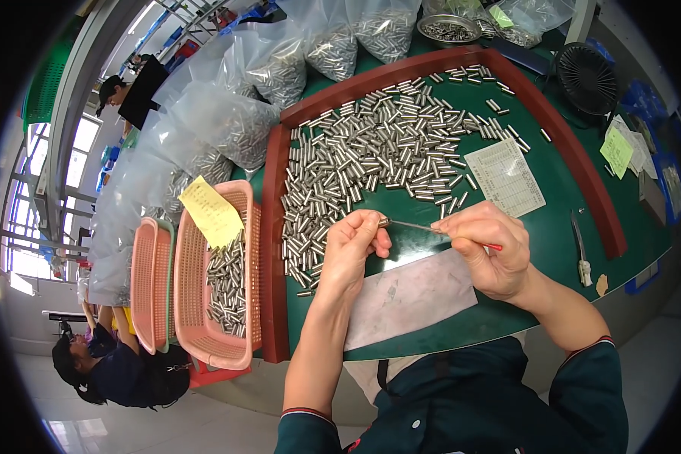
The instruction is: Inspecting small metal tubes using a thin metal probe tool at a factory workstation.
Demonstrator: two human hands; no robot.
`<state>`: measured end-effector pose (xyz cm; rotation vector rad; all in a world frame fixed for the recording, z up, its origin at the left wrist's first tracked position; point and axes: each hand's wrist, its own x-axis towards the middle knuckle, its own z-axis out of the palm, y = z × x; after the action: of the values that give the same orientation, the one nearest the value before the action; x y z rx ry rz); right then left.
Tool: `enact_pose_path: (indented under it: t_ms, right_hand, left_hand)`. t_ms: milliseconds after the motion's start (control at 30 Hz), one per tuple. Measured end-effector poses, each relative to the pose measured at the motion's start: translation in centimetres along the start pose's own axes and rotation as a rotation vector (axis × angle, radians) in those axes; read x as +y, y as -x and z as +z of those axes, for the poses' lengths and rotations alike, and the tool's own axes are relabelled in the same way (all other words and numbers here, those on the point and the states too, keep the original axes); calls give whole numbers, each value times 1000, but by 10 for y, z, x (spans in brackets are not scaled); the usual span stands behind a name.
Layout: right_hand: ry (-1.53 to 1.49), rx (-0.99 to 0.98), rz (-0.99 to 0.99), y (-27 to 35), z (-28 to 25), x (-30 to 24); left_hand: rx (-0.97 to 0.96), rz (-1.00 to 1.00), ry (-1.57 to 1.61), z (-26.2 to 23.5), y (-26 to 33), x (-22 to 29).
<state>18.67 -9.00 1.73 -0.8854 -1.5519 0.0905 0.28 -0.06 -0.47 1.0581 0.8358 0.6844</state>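
Both hands work above a grey sheet [412, 296] on the green table [507, 227]. Left hand [352, 250] pinches a small metal cylinder [384, 222]; right hand [490, 246] is closed on a thin red-ended rod [431, 228] whose tip meets it. Beyond lies the heap of steel pins [378, 147].

Single head-worn fisheye view, looking steeply down, close over the green worktable [431, 318], edges bending outward
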Motion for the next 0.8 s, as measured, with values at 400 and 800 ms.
enact_pose_path:
  t_ms: [400,800]
  right_hand:
    - [-61,76,-23,-2,-2,3]
    - [-38,-41,1,0,-2,0]
  left_hand:
    - [8,-28,-6,0,-1,2]
    - [29,23,-7,-4,-1,-1]
